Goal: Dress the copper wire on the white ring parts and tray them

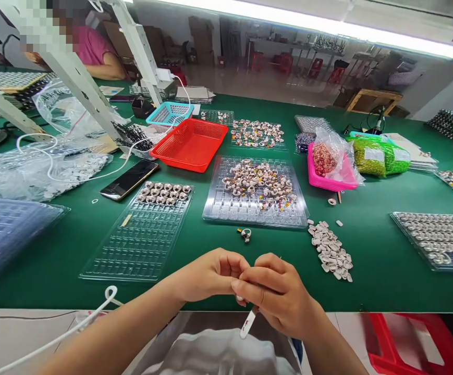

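Note:
My left hand (214, 276) and my right hand (284, 294) meet above the table's front edge, fingertips together. The left fingers pinch a small pale part (240, 298), mostly hidden by my fingers. A slim tool that looks like tweezers (248, 324) lies in my closed right hand, its flat whitish end sticking out below. Just beyond the hands lies a single ring-shaped part with an orange tab (245, 235). Behind it, a clear tray (210, 211) bears a heap of such parts (255, 179). Pale oval pieces (330, 250) are piled to the right.
A clear compartment tray (132, 255) at left has several filled rows at its far end. Near it are a phone (129, 179) and a red basket (193, 148). A pink basket (331, 182) and a filled tray (437, 237) stand right. Across the table sits a person (99, 52).

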`<act>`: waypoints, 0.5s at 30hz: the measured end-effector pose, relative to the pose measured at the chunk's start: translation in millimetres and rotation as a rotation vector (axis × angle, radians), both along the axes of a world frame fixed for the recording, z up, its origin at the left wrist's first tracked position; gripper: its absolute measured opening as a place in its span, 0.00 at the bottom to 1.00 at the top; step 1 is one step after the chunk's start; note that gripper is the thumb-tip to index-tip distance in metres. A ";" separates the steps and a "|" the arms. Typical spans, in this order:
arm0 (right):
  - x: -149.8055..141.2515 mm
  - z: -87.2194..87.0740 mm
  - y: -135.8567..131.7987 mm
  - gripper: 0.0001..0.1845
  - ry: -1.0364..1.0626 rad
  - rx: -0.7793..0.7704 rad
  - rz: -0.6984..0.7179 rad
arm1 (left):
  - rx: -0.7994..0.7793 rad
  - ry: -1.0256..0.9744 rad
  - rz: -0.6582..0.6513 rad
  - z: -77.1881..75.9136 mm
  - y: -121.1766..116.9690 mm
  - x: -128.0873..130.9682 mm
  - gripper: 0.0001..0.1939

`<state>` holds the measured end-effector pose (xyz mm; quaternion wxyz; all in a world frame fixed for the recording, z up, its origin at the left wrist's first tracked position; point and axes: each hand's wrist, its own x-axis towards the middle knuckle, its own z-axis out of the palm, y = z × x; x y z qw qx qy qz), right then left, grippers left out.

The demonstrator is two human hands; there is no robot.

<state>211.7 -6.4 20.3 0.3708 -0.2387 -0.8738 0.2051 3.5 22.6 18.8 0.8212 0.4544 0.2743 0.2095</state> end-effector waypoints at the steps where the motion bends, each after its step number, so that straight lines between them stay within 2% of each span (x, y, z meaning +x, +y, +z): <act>1: 2.0 0.2 -0.5 0.30 0.039 -0.015 0.010 | 0.108 0.042 0.036 4.1 -1.5 -0.2 0.06; 2: 4.4 -0.3 -1.0 0.30 0.096 -0.045 0.004 | 0.249 0.093 0.080 8.7 -3.0 -1.0 0.02; 3: 7.3 -1.4 -1.5 0.28 0.162 -0.096 -0.030 | 0.416 0.147 0.122 13.5 -4.4 -2.2 0.03; 5: 12.6 -5.2 -2.8 0.22 0.293 -0.255 -0.178 | 0.741 0.205 0.183 22.3 -6.6 -5.1 0.11; 7: 15.5 -10.1 -4.2 0.15 0.390 -0.432 -0.318 | 0.963 0.196 0.216 28.2 -7.8 -7.4 0.17; 9: 14.3 -14.2 -5.9 0.11 0.428 -0.560 -0.338 | 1.068 0.183 0.245 29.6 -8.4 -7.7 0.19; 11: 9.7 -16.0 -7.5 0.07 0.408 -0.634 -0.283 | 1.113 0.194 0.286 27.0 -8.7 -6.1 0.20; 15: -1.1 -11.9 -7.7 0.06 0.304 -0.658 -0.267 | 1.110 0.210 0.354 17.4 -9.6 -1.3 0.21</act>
